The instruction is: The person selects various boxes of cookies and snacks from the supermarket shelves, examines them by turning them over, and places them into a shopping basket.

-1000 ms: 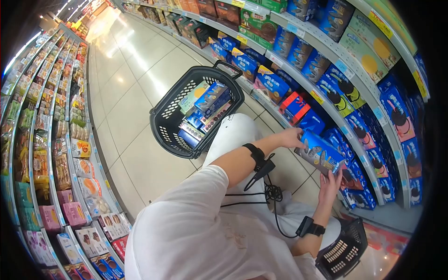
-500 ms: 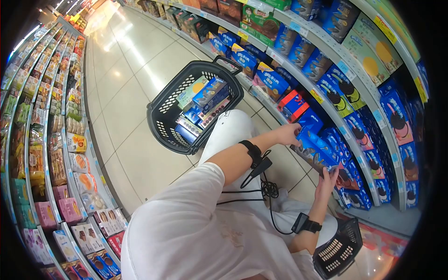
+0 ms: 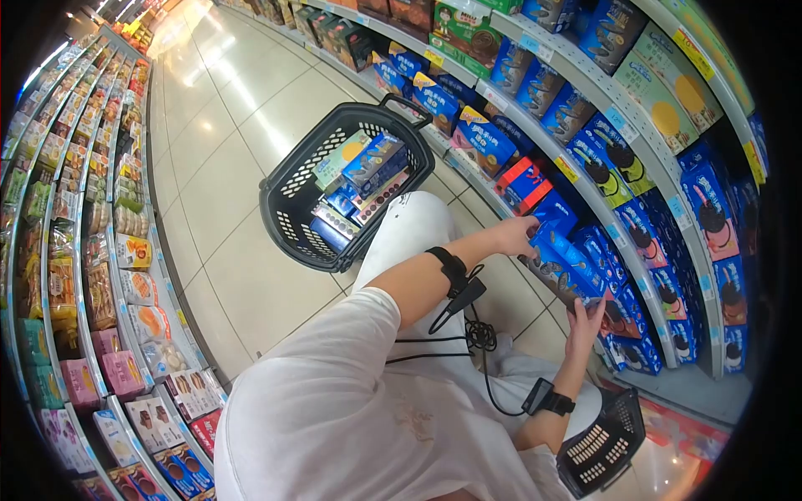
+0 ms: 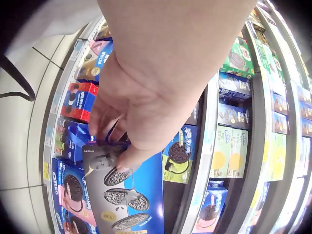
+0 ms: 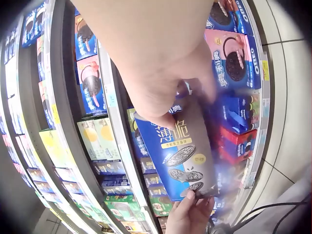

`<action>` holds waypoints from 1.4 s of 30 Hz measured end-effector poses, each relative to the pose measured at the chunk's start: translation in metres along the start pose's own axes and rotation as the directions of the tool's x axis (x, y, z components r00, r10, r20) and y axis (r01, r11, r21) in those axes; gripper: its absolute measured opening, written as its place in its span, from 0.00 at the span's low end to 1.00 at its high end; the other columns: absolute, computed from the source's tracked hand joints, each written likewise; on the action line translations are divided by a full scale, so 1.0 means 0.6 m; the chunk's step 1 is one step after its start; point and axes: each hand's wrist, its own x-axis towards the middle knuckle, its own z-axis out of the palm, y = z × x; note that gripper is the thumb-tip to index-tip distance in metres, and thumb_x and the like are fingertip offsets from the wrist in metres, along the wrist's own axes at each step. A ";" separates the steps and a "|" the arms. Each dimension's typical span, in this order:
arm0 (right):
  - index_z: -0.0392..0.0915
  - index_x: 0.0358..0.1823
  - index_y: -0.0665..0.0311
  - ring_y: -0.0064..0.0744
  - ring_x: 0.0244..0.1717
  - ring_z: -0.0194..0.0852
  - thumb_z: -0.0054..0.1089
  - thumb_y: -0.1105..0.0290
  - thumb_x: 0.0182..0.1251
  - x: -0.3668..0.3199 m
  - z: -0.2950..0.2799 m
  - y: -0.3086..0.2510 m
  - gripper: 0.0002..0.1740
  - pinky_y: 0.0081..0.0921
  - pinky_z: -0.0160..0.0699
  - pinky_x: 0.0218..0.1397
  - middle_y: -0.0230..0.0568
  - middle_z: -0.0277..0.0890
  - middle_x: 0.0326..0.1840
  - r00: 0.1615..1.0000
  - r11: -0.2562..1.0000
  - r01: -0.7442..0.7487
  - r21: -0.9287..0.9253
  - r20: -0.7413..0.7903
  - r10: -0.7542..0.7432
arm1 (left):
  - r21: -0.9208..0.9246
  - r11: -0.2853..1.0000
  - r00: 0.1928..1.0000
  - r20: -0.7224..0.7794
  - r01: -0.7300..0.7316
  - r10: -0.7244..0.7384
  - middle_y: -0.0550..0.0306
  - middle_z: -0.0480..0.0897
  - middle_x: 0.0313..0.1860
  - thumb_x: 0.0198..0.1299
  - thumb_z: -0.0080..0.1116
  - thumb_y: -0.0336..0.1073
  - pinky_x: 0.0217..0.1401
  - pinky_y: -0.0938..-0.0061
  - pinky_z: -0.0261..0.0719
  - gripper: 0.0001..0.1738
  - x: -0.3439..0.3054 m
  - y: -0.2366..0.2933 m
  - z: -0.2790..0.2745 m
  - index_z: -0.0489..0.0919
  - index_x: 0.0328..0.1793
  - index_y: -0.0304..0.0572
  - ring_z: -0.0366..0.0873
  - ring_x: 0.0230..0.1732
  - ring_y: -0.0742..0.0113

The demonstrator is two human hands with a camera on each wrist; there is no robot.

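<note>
1. One black basket (image 3: 334, 265) stands on the floor to the left, packages inside; its handle end lies near the shelf, so knees and elbows are best kept from nudging it.
2. The left hand (image 3: 518, 237) grips one end of the blue-and-grey cookie box (image 3: 561, 271), thumb on the printed face, fingers bent around the end. A light pinch at this firm end should suit the carton better than pressure mid-panel.
3. The box is between the two hands, just beside the shelf stock, its printed face turned up towards the person. Matching the hands' angles would keep it from twisting; a little space from neighbouring packs would avoid scraped corners.
4. The right hand (image 3: 585, 326) grips the opposite end, thumb on the face; its other fingers are partly hidden. Even support here spares the left wrist.
5. The shelf's metal edge (image 3: 632, 242) calls for care with knuckles.
</note>
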 end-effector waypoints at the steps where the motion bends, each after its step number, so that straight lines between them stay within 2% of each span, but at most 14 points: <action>1: 0.41 0.74 0.55 0.37 0.66 0.56 0.60 0.73 0.62 0.000 0.000 0.000 0.44 0.39 0.64 0.61 0.43 0.50 0.72 1.000 1.000 -0.001 -0.001 0.000 0.001 | -0.004 1.000 1.000 -0.004 -0.014 0.014 0.44 0.79 0.47 0.39 0.72 0.36 0.48 0.67 0.77 0.39 0.001 -0.001 0.000 0.69 0.60 0.34 0.80 0.43 0.56; 6: 0.48 0.72 0.52 0.30 0.57 0.65 0.59 0.77 0.60 -0.007 0.006 -0.002 0.40 0.30 0.71 0.53 0.37 0.63 0.61 0.999 0.998 0.042 -0.042 -0.013 -0.043 | -0.014 1.000 1.000 -0.010 -0.013 0.013 0.45 0.79 0.46 0.39 0.72 0.35 0.48 0.67 0.77 0.39 -0.002 0.000 0.000 0.69 0.60 0.34 0.80 0.44 0.56; 12: 0.49 0.71 0.54 0.29 0.55 0.65 0.59 0.76 0.61 -0.012 0.012 -0.010 0.39 0.32 0.73 0.53 0.38 0.62 0.61 0.997 0.994 0.069 -0.081 -0.026 -0.071 | -0.017 1.000 1.000 -0.010 -0.006 0.006 0.45 0.78 0.47 0.39 0.72 0.35 0.50 0.67 0.76 0.39 -0.004 0.008 -0.004 0.69 0.60 0.33 0.79 0.46 0.56; 16: 0.46 0.72 0.54 0.32 0.57 0.65 0.59 0.75 0.62 -0.004 -0.003 -0.010 0.41 0.33 0.73 0.54 0.40 0.60 0.63 0.994 0.991 0.096 -0.089 -0.033 -0.100 | -0.100 0.985 0.988 -0.064 -0.143 0.137 0.46 0.78 0.48 0.42 0.71 0.34 0.51 0.66 0.76 0.37 -0.005 0.018 0.000 0.68 0.59 0.32 0.78 0.47 0.57; 21: 0.44 0.73 0.53 0.38 0.63 0.61 0.53 0.62 0.68 -0.003 -0.009 -0.018 0.37 0.41 0.66 0.59 0.41 0.57 0.67 0.977 0.973 0.210 0.091 -0.046 -0.207 | -0.304 0.936 0.984 -0.082 -0.174 0.156 0.48 0.77 0.44 0.48 0.70 0.34 0.48 0.73 0.75 0.31 -0.041 0.090 -0.021 0.65 0.54 0.33 0.76 0.45 0.66; 24: 0.45 0.73 0.51 0.42 0.64 0.61 0.44 0.51 0.71 -0.004 0.001 -0.037 0.34 0.43 0.62 0.62 0.44 0.59 0.67 0.966 0.939 0.258 0.226 -0.022 -0.259 | -0.422 0.885 0.974 -0.192 -0.196 0.124 0.42 0.79 0.45 0.44 0.71 0.43 0.50 0.68 0.75 0.36 -0.060 0.118 -0.050 0.68 0.55 0.30 0.78 0.46 0.58; 26: 0.46 0.73 0.50 0.42 0.63 0.61 0.40 0.46 0.71 -0.006 -0.003 -0.041 0.34 0.43 0.60 0.64 0.46 0.60 0.67 0.957 0.941 0.207 0.269 0.145 -0.252 | -0.548 0.793 0.944 -0.316 -0.267 0.099 0.45 0.79 0.43 0.48 0.70 0.46 0.44 0.71 0.77 0.34 -0.081 0.138 -0.091 0.68 0.53 0.29 0.78 0.45 0.61; 27: 0.47 0.73 0.49 0.41 0.63 0.62 0.36 0.42 0.70 -0.010 0.004 -0.045 0.35 0.41 0.58 0.64 0.48 0.60 0.67 0.964 0.957 0.198 0.210 0.136 -0.229 | -0.541 0.837 0.958 -0.275 -0.082 -0.084 0.47 0.78 0.46 0.55 0.65 0.43 0.39 0.74 0.77 0.31 -0.099 0.147 -0.132 0.66 0.57 0.31 0.77 0.45 0.67; 28: 0.47 0.73 0.49 0.41 0.63 0.62 0.36 0.42 0.70 -0.010 0.005 -0.045 0.35 0.41 0.58 0.64 0.48 0.60 0.67 0.962 0.957 0.201 0.208 0.141 -0.233 | -0.622 0.779 0.928 -0.331 -0.077 -0.172 0.46 0.75 0.51 0.57 0.62 0.47 0.39 0.68 0.82 0.31 -0.143 0.190 -0.168 0.66 0.57 0.31 0.77 0.48 0.63; 29: 0.48 0.73 0.49 0.40 0.63 0.62 0.38 0.43 0.70 -0.009 0.004 -0.040 0.35 0.37 0.61 0.60 0.47 0.61 0.67 0.966 0.961 0.188 0.202 0.139 -0.218 | -0.722 0.668 0.913 -0.376 -0.184 -0.155 0.46 0.73 0.54 0.58 0.61 0.48 0.42 0.59 0.84 0.32 -0.131 0.140 -0.192 0.65 0.57 0.30 0.76 0.51 0.57; 32: 0.49 0.72 0.48 0.39 0.62 0.63 0.39 0.44 0.70 -0.010 0.008 -0.031 0.34 0.33 0.63 0.55 0.45 0.62 0.66 0.971 0.965 0.169 0.199 0.132 -0.197 | -0.707 0.655 0.753 -0.578 -0.267 -0.316 0.49 0.73 0.52 0.60 0.58 0.48 0.44 0.60 0.84 0.29 -0.187 0.100 -0.282 0.65 0.58 0.34 0.76 0.51 0.56; 35: 0.50 0.72 0.47 0.35 0.58 0.65 0.39 0.45 0.70 -0.014 0.018 -0.029 0.33 0.32 0.64 0.53 0.41 0.64 0.63 0.980 0.980 0.131 0.147 0.129 -0.151 | -0.756 0.581 0.575 -0.630 -0.301 -0.522 0.48 0.73 0.53 0.59 0.58 0.50 0.44 0.59 0.81 0.30 -0.229 0.005 -0.326 0.68 0.58 0.34 0.75 0.51 0.58; 37: 0.51 0.72 0.47 0.34 0.56 0.66 0.40 0.45 0.70 -0.016 0.018 -0.023 0.32 0.32 0.64 0.53 0.41 0.64 0.63 0.979 0.984 0.122 0.131 0.149 -0.141 | -0.795 0.542 0.531 -0.594 -0.273 -0.604 0.55 0.77 0.46 0.62 0.54 0.50 0.41 0.66 0.82 0.22 -0.254 -0.085 -0.338 0.72 0.52 0.42 0.78 0.42 0.63; 42: 0.52 0.71 0.46 0.29 0.51 0.68 0.41 0.45 0.70 -0.025 0.022 -0.010 0.32 0.30 0.65 0.52 0.39 0.67 0.60 0.988 0.996 0.062 0.067 0.137 -0.070 | -0.902 0.423 0.420 -0.417 -0.083 -0.806 0.58 0.79 0.41 0.61 0.53 0.51 0.38 0.68 0.80 0.19 -0.319 -0.214 -0.321 0.74 0.49 0.46 0.79 0.38 0.64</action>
